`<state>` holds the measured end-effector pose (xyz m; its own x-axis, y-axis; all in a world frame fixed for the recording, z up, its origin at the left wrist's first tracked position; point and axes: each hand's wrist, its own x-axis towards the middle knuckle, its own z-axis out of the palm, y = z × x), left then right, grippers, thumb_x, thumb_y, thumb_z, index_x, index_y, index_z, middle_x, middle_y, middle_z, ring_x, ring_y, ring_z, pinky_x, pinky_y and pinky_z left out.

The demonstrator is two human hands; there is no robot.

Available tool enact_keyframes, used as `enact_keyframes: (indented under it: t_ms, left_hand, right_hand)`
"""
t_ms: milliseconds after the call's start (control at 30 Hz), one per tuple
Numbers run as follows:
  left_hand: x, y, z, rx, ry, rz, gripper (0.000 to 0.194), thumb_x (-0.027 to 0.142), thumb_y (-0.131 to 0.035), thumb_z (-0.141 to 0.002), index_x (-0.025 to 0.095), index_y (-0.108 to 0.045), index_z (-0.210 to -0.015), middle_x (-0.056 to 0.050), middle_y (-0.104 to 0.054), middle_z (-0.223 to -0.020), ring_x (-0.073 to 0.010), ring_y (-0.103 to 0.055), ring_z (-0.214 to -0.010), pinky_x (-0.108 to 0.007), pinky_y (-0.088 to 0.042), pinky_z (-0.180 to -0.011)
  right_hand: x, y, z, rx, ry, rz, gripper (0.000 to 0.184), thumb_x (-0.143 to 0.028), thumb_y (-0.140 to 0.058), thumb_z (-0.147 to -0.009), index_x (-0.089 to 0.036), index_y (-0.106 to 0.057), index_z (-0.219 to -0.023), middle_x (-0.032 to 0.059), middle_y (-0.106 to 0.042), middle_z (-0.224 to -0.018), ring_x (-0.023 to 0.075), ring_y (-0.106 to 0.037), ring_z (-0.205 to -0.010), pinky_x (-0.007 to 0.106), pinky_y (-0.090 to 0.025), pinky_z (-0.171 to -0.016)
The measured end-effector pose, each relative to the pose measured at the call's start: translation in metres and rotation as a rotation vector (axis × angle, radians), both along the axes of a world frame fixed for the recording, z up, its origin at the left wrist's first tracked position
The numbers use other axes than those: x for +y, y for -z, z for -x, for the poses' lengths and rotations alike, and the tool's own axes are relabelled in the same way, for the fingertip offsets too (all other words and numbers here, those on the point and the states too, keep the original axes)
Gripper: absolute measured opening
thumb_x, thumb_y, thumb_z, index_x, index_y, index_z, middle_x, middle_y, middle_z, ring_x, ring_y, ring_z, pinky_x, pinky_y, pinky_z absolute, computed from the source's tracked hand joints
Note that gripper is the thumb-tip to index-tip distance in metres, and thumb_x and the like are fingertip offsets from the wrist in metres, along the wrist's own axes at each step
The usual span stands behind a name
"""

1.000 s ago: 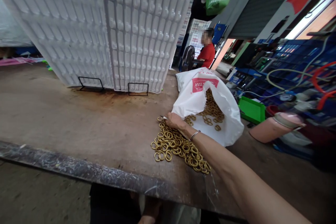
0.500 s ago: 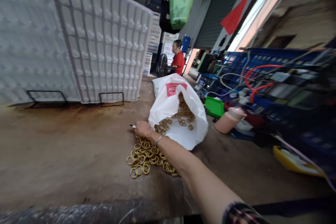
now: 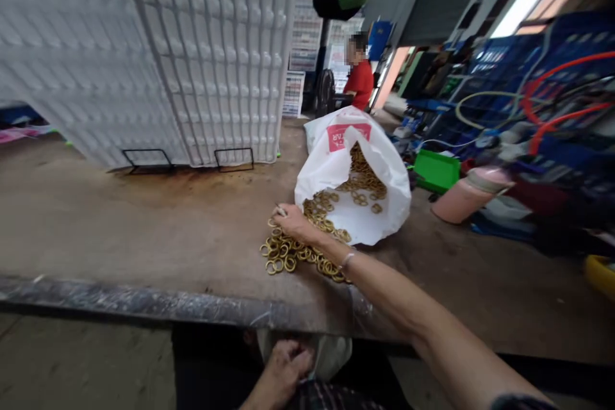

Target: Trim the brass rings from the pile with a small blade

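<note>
My right hand [image 3: 294, 223] reaches across the workbench [image 3: 144, 230] to a heap of brass-coloured rings [image 3: 307, 253]. Its fingers are closed around a small slim tool [image 3: 280, 210], pale with a dark end, whose kind I cannot make out. Beside that hand a white plastic sack [image 3: 379, 218] with a red label lies on its side, mouth towards me, and more rings [image 3: 365, 179] are inside it. Below the bench edge, my left hand [image 3: 284, 362] is at my lap with fingers curled, in front of a whitish bag or container [image 3: 334, 355]; what it holds is unclear.
Ribbed white plastic trays [image 3: 221, 64] stand upright on black wire stands [image 3: 234, 159] at the left. To the right are a green tray [image 3: 437, 170], a pink bottle [image 3: 468, 195] and cluttered blue crates [image 3: 576, 70]. A person in red [image 3: 360, 80] sits behind, near a fan [image 3: 325, 93].
The view has tilted down and shifted left, bringing the bench edge and my left hand into sight. My right hand stays at the rings, still gripping the slim tool.
</note>
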<state>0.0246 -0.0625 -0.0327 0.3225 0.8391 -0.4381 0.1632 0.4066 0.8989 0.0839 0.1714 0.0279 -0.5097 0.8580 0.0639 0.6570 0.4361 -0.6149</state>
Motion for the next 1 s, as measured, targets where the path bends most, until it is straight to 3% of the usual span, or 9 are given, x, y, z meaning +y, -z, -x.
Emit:
enact_keyframes:
  t_ms: [67, 167, 300, 433, 533, 633, 733, 833, 1000]
  left_hand:
    - [-0.012, -0.019, 0.003, -0.026, -0.095, -0.023, 0.024, 0.035, -0.049, -0.076, 0.014, -0.061, -0.072, -0.001, -0.057, -0.064, -0.0145, -0.051, -0.065, -0.025, -0.037, -0.062]
    - [-0.015, -0.042, 0.007, -0.009, -0.287, -0.156, 0.026, 0.037, -0.048, -0.079, 0.015, -0.06, -0.071, -0.002, -0.059, -0.066, -0.0147, -0.053, -0.064, -0.025, -0.041, -0.061]
    - [0.001, -0.048, 0.013, 0.103, -0.594, -0.422, 0.024, 0.034, -0.053, -0.078, 0.018, -0.057, -0.096, -0.003, -0.06, -0.077, -0.0135, -0.054, -0.063, -0.024, -0.044, -0.059]
    - [0.023, -0.039, 0.015, 0.19, -0.517, -0.684, 0.032, 0.024, -0.052, -0.079, 0.019, -0.052, -0.111, -0.003, -0.06, -0.083, -0.0126, -0.055, -0.066, -0.025, -0.046, -0.062]
    - [0.03, -0.033, 0.013, 0.279, -0.405, -0.79, 0.026, 0.021, -0.051, -0.079, 0.018, -0.057, -0.104, -0.005, -0.064, -0.087, -0.0149, -0.06, -0.075, -0.027, -0.047, -0.071]
    - [0.029, -0.029, 0.009, 0.332, -0.384, -0.827, 0.017, 0.021, -0.051, -0.08, 0.018, -0.061, -0.093, -0.006, -0.066, -0.087, -0.0163, -0.061, -0.079, -0.028, -0.047, -0.073]
    - [0.025, -0.027, 0.006, 0.34, -0.401, -0.793, 0.014, 0.023, -0.049, -0.081, 0.017, -0.06, -0.088, -0.004, -0.066, -0.078, -0.0142, -0.06, -0.069, -0.026, -0.047, -0.066]
    - [0.023, -0.028, 0.006, 0.331, -0.412, -0.736, 0.014, 0.024, -0.048, -0.082, 0.017, -0.06, -0.086, -0.002, -0.064, -0.073, -0.0126, -0.057, -0.063, -0.024, -0.046, -0.062]
    - [0.023, -0.034, 0.006, 0.35, -0.48, -0.649, 0.014, 0.026, -0.049, -0.079, 0.016, -0.059, -0.079, 0.0, -0.06, -0.065, -0.0115, -0.053, -0.057, -0.023, -0.043, -0.058]
  right_hand:
    - [-0.021, 0.002, -0.016, 0.207, 0.018, 0.117, 0.014, -0.02, -0.042, -0.075, -0.015, -0.055, -0.075, -0.0026, -0.054, -0.065, 0.008, -0.048, -0.058, 0.017, -0.035, -0.052]
    - [-0.057, 0.003, -0.038, 0.511, 0.026, 0.415, 0.009, -0.023, -0.047, -0.069, -0.017, -0.051, -0.064, -0.0077, -0.041, -0.051, 0.0051, -0.035, -0.044, 0.018, -0.027, -0.044]
    - [-0.099, 0.005, -0.053, 0.715, 0.041, 0.807, 0.008, -0.024, -0.052, -0.064, -0.017, -0.048, -0.065, -0.01, -0.04, -0.048, 0.0028, -0.024, -0.035, 0.018, -0.017, -0.035]
    - [-0.125, 0.009, -0.058, 0.764, 0.036, 1.015, 0.008, -0.021, -0.052, -0.061, -0.018, -0.047, -0.067, -0.0101, -0.045, -0.049, 0.0011, -0.022, -0.032, 0.017, -0.014, -0.032]
    - [-0.134, 0.014, -0.063, 0.805, 0.032, 1.13, 0.011, -0.019, -0.051, -0.059, -0.019, -0.046, -0.068, -0.011, -0.044, -0.047, 0.0009, -0.022, -0.03, 0.016, -0.014, -0.032]
    - [-0.138, 0.018, -0.066, 0.849, 0.048, 1.221, 0.015, -0.015, -0.049, -0.056, -0.019, -0.044, -0.07, -0.0115, -0.044, -0.043, 0.0014, -0.022, -0.028, 0.016, -0.014, -0.031]
    - [-0.14, 0.021, -0.066, 0.854, 0.051, 1.228, 0.014, -0.018, -0.051, -0.058, -0.019, -0.045, -0.07, -0.0105, -0.046, -0.044, 0.0017, -0.022, -0.028, 0.016, -0.014, -0.031]
    - [-0.142, 0.023, -0.064, 0.819, 0.088, 1.126, 0.013, -0.03, -0.052, -0.068, -0.019, -0.046, -0.072, -0.009, -0.048, -0.048, 0.0022, -0.023, -0.029, 0.018, -0.014, -0.032]
    - [-0.147, 0.029, -0.062, 0.623, 0.072, 0.635, 0.023, -0.038, -0.047, -0.077, -0.017, -0.047, -0.065, -0.0075, -0.041, -0.049, 0.0045, -0.032, -0.04, 0.019, -0.023, -0.04]
